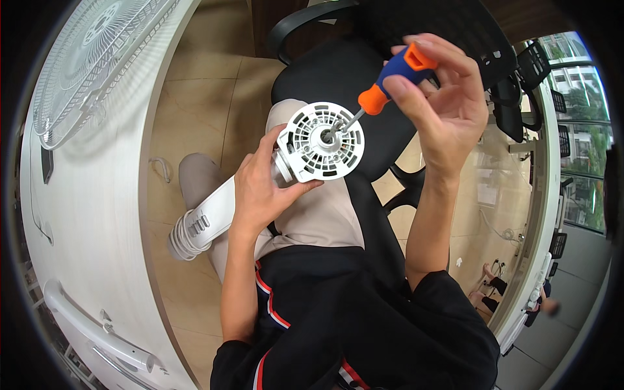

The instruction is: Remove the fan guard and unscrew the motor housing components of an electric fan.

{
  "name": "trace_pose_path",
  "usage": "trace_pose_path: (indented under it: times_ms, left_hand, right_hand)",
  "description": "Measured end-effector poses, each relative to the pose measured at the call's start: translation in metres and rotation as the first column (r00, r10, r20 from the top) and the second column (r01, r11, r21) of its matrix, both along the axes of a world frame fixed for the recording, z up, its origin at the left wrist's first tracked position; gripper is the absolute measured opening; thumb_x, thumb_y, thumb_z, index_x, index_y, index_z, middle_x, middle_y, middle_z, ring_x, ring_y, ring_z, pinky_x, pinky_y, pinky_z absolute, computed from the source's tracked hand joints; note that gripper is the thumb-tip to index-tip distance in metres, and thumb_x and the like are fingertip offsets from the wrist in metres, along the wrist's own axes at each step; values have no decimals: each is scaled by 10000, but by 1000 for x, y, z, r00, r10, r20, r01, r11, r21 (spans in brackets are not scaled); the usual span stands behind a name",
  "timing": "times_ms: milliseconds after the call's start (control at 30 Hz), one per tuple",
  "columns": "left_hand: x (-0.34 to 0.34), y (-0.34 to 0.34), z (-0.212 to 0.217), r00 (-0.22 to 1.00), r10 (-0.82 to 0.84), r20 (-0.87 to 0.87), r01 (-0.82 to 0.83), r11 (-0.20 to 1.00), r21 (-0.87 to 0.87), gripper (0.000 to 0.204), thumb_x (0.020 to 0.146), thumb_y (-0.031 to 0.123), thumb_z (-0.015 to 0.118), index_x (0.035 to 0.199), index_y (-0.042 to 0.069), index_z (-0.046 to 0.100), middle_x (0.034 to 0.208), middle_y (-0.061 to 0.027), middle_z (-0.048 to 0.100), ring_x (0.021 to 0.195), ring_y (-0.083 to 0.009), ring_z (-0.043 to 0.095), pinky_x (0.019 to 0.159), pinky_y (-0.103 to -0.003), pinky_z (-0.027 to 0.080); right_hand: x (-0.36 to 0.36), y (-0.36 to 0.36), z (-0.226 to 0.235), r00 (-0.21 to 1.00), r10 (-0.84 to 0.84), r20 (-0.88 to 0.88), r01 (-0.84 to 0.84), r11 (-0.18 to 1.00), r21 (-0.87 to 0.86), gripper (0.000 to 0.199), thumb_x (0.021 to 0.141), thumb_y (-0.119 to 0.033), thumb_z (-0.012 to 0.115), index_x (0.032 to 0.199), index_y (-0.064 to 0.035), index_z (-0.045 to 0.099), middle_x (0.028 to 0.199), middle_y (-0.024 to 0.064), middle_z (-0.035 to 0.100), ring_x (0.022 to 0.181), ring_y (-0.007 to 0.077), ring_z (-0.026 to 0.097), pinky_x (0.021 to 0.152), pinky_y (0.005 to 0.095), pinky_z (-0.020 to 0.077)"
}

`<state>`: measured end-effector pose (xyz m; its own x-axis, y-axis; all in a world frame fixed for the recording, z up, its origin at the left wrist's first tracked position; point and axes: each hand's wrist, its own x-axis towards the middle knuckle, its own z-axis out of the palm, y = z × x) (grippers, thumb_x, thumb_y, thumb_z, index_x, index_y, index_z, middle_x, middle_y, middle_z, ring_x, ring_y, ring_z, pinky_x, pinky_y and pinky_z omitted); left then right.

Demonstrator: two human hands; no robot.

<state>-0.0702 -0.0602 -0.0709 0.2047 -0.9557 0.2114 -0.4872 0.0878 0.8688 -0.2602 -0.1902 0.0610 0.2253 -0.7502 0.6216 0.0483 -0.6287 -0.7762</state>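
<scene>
1. Here, the left hand point(260, 192) has its grip closed around the neck of a white fan motor housing point(323, 142), thumb reaching up one side and fingers curled under the other, so the round, slotted face of the housing points up toward the camera.
2. The housing sits above the person's lap, over the thigh in light trousers, and it continues down and to the left as a white fan body point(198, 224) with a ribbed end and small vents.
3. The right hand point(442, 104) has its grip shut on a screwdriver point(390, 77) with a blue and orange handle, fingers wrapped around the upper part of the handle and the thumb pressed along it.
4. The screwdriver's thin metal shaft slants down and to the left, and its tip meets the middle of the housing's round face, at the central hub.
5. The two hands are apart, joined only through the tool and the housing.
6. A black office chair point(338, 71) lies behind the housing, its seat and armrest just past the knees.
7. To the left runs a curved white surface point(91, 214), and on its far end rests a white wire fan guard point(91, 58).
8. A long white bar-shaped part point(97, 331) lies on the near end of that surface.
</scene>
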Motion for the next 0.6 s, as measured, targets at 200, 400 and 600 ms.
trace_pose_path:
  times_ms: [200, 400, 600]
  left_hand:
    - [0, -1, 0, 1000, -9, -7, 9, 1000, 8, 945, 612, 353, 984, 1413, 86, 558, 1051, -116, 758, 856, -303, 686, 802, -406, 545]
    - [2, 0, 1, 1000, -6, 1, 6, 999, 46, 949, 612, 367, 986, 1411, 85, 558, 1047, -118, 758, 855, -303, 686, 801, -406, 544]
    - [1, -2, -3, 1000, -4, 11, 5, 1000, -24, 962, 615, 370, 985, 1423, 85, 549, 1075, -122, 753, 866, -316, 689, 817, -411, 548]
  right_hand:
    - [1, 3, 9, 987, 37, 156, -68, 978, 197, 377, 805, 30, 869, 1155, 15, 729, 1122, 124, 685, 1018, 210, 702, 902, 359, 623]
    - [-13, -7, -8, 991, -73, -113, 52, 982, -179, 378, 910, 56, 738, 1280, 67, 664, 1212, 186, 705, 1118, 246, 698, 970, 363, 589]
    - [1, 3, 8, 989, 90, 121, -108, 983, 150, 332, 856, -16, 828, 1178, 1, 749, 1143, 112, 683, 1050, 197, 689, 946, 360, 583]
